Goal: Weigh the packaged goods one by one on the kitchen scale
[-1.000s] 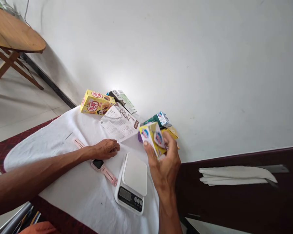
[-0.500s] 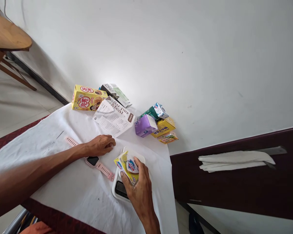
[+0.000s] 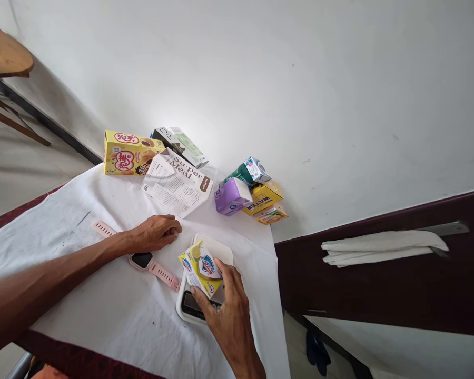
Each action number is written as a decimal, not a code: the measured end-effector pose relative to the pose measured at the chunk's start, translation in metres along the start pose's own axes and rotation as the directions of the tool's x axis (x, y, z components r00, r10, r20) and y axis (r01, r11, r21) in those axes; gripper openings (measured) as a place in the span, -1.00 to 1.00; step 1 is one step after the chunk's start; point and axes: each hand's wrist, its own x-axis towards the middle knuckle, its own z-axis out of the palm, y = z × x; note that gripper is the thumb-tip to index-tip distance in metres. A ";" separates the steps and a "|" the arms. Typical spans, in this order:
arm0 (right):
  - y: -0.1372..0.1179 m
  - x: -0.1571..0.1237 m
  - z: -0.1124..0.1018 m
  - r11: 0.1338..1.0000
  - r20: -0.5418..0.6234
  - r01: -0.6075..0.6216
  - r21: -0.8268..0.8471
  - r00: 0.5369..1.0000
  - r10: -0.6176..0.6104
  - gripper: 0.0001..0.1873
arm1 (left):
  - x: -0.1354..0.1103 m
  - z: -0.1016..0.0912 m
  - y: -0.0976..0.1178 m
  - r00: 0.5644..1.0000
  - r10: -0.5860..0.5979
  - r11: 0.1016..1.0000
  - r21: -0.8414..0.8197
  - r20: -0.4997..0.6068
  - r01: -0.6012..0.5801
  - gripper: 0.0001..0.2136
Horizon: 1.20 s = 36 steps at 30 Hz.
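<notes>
My right hand [image 3: 231, 310] has its thumb and fingers on a yellow and white soap box [image 3: 200, 268], gripping it by its near and right sides. The box is over a white digital scale [image 3: 221, 250], whose dark display shows partly below it. Whether the box rests on the scale's plate I cannot tell. My left hand [image 3: 156, 233] lies on the white cloth with its fingers curled in and nothing visible in them. Its forearm crosses above a pink-strapped smartwatch [image 3: 142, 260], hiding part of the strap.
Beyond my hands stand a white "Super Meal" box [image 3: 177, 184], a yellow snack box [image 3: 122, 155] and a black-and-green box [image 3: 187, 147]. A purple pack [image 3: 232, 197] sits among several small boxes by the wall. A folded white cloth [image 3: 379, 247] hangs at the right.
The view has shifted slightly, so the table's things appear farther left and higher. My right hand still holds the soap box over the scale, and more of the display shows. My left hand stays curled.
</notes>
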 end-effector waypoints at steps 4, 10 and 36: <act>0.002 -0.001 0.005 0.998 0.006 -0.030 0.047 1.000 0.030 -0.46 | 0.000 0.000 -0.001 1.000 0.011 1.000 0.007 0.002 -0.011 -0.82; 0.005 0.001 0.004 0.998 0.022 -0.033 0.045 0.999 0.032 -0.47 | 0.000 0.000 0.001 1.000 0.021 1.000 0.021 -0.005 -0.021 -0.81; 0.064 0.015 -0.042 0.843 -0.436 -0.324 0.429 0.743 0.508 -0.27 | 0.003 -0.002 0.001 1.000 -0.018 0.999 -0.033 0.019 0.019 -0.80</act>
